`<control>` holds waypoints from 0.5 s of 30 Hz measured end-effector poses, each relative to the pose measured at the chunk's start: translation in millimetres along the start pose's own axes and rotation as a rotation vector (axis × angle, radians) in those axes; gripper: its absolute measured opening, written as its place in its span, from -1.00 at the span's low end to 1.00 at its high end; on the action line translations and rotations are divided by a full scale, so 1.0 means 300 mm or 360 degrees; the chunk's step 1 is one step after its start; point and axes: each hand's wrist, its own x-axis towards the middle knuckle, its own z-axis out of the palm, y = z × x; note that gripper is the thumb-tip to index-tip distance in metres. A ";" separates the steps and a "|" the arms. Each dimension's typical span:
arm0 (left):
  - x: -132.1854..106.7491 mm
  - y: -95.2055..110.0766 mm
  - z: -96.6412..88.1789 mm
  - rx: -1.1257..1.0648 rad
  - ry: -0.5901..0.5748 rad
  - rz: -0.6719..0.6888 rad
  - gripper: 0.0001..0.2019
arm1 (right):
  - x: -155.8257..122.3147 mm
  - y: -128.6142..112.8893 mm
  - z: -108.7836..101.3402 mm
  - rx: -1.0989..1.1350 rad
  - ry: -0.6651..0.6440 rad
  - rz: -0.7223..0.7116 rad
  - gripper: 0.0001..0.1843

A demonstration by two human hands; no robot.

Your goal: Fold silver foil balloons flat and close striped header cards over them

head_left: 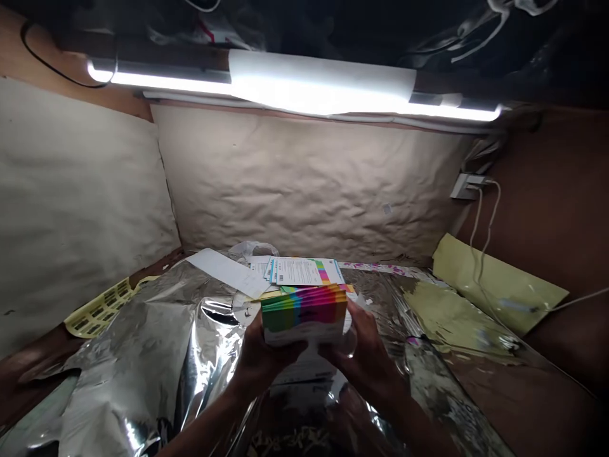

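Both my hands grip a thick stack of multicoloured cards [304,311], striped green, blue, pink and orange, with a white lower part. My left hand [266,355] holds its left side, the thumb along the bottom edge. At the opposite side is my right hand [364,346], its thumb also under the lower edge. The stack is held upright above the table, slightly fanned along the top. Just behind it lies a pile of printed white cards [304,271] with coloured stripes. What is printed on them is too small to read.
Shiny silver film [143,355] covers the table's left side. A white paper strip [228,273] lies behind it. Yellow sheets [499,285] and a white cable [477,228] are at the right. A yellow slotted plastic piece [102,310] leans at the left. A tube light [323,95] hangs above.
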 end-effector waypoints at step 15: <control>0.021 -0.020 0.010 -0.0107 -0.0326 -0.0261 -0.67 | 0.009 0.042 0.041 0.0576 -0.0265 0.0316 -0.63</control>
